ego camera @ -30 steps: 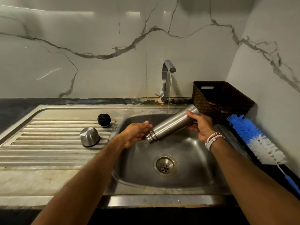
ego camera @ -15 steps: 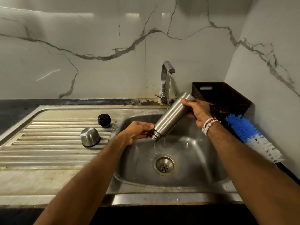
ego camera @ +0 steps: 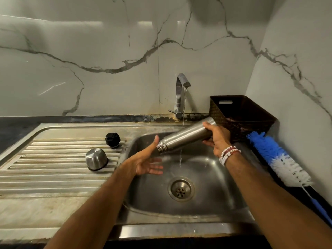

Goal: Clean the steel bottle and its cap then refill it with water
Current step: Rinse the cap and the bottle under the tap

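Observation:
My right hand [ego camera: 216, 136] grips the base end of the steel bottle [ego camera: 185, 137], which lies nearly level over the sink basin [ego camera: 206, 196] with its open threaded mouth pointing left. Water from the tap [ego camera: 181, 92] runs onto the bottle's side and drips off below it. My left hand [ego camera: 147, 161] is open just left of and below the mouth, fingers spread, thumb tip near the threads. The black inner cap [ego camera: 112, 139] and the steel outer cap [ego camera: 96, 159], upside down, sit on the ribbed drainboard [ego camera: 45, 168].
A dark woven basket [ego camera: 240, 114] stands at the back right corner. A blue and white bottle brush [ego camera: 280, 159] lies along the right wall beside the sink. The drain [ego camera: 181, 189] sits in the middle of the basin. Marble walls close the back and right.
The bottle went from steeply tilted mouth-down to nearly level under the stream. My left hand let go of the mouth and dropped open below it.

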